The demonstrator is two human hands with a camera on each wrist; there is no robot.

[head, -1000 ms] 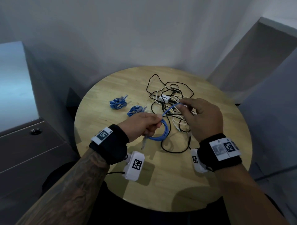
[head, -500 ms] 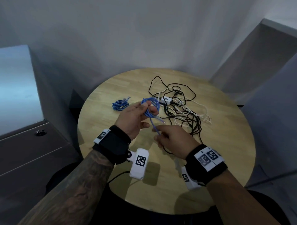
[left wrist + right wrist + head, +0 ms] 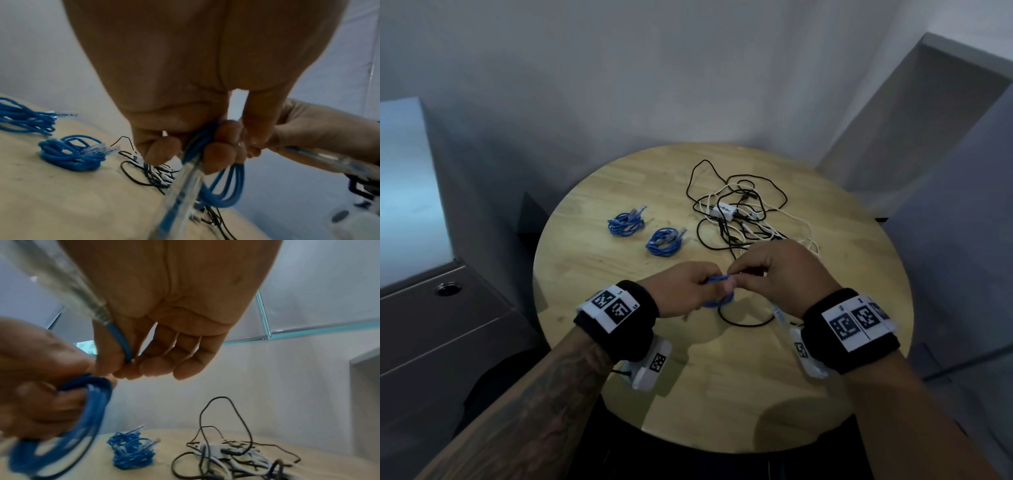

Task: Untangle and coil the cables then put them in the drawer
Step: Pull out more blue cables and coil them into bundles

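Note:
My left hand (image 3: 690,291) grips a coil of blue cable (image 3: 719,301) just above the round wooden table (image 3: 592,260); the loops (image 3: 224,191) hang below its curled fingers. My right hand (image 3: 774,274) meets it and pinches the cable's free end (image 3: 121,340) between thumb and fingers, with the clear plug end (image 3: 61,282) trailing back past the palm. Two coiled blue cables (image 3: 626,222) (image 3: 666,241) lie on the table's left part. A tangle of black and white cables (image 3: 739,219) with a small white adapter (image 3: 724,210) lies behind my hands.
A grey drawer cabinet (image 3: 441,329) with a round lock (image 3: 448,288) stands left of the table, its drawers closed. White walls are close behind, and a grey partition (image 3: 941,137) rises at the right.
Both hands have come together low over the table's near middle. The left hand dropped with the coil from beside the tangle, and the right hand moved up to pinch the free end against it.

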